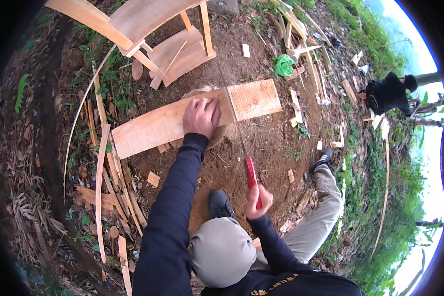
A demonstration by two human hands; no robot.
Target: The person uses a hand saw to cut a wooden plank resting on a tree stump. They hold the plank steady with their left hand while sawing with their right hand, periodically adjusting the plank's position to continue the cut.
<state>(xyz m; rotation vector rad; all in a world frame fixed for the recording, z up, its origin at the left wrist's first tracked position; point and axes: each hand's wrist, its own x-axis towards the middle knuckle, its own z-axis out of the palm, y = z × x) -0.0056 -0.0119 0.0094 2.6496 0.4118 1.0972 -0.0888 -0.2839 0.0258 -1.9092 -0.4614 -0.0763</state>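
A long, pale wooden board (153, 127) lies across a round stump (221, 137), tilting up slightly to the right. My left hand (201, 117) presses on top of the board with its fingers curled together, just left of the saw. My right hand (259, 202) is closed around the red handle (251, 171) of a handsaw. The saw's thin blade (239, 132) runs away from me across the board, at a line between its smoother left part and its rougher right end (254, 98). How deep the teeth sit in the wood, I cannot tell.
A wooden chair-like frame (167, 49) stands at the far left. Long strips (101, 192) lie on the left, and wood offcuts (311, 69) are piled at the far right near a green plastic bag (283, 65). A black bag (387, 93) hangs from a pole on the right.
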